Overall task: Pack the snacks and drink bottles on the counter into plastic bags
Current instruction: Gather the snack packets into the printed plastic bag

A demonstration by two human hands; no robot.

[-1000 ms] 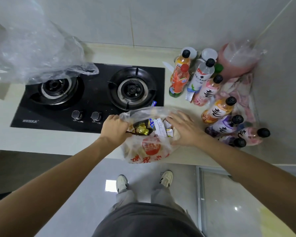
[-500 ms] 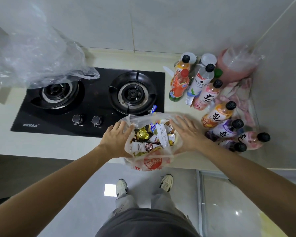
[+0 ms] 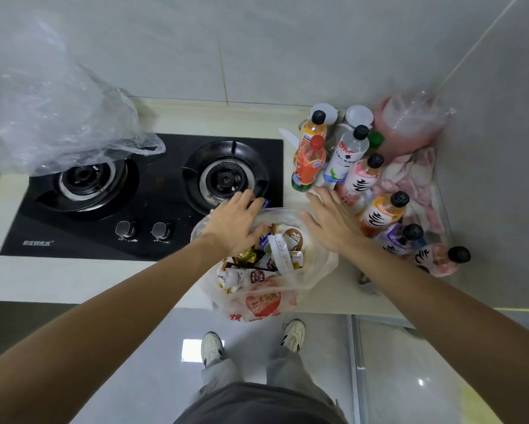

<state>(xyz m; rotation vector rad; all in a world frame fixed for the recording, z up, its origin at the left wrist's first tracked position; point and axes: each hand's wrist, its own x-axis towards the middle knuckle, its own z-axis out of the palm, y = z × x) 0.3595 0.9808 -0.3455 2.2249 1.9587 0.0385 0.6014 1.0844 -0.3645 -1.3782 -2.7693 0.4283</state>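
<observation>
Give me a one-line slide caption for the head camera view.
Both hands, left and right, spread over a snack-filled plastic bag; drink bottles wait.

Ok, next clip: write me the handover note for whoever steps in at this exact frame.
Left hand: open, fingers resting on the far rim of the snack bag.
Right hand: open, beside the bag's right rim.
Done: snack packets fill the bag at the counter's front edge.
Left: drink bottles all unpacked, right of the gas hob; a spare clear plastic bag lies over the left burner.
</observation>
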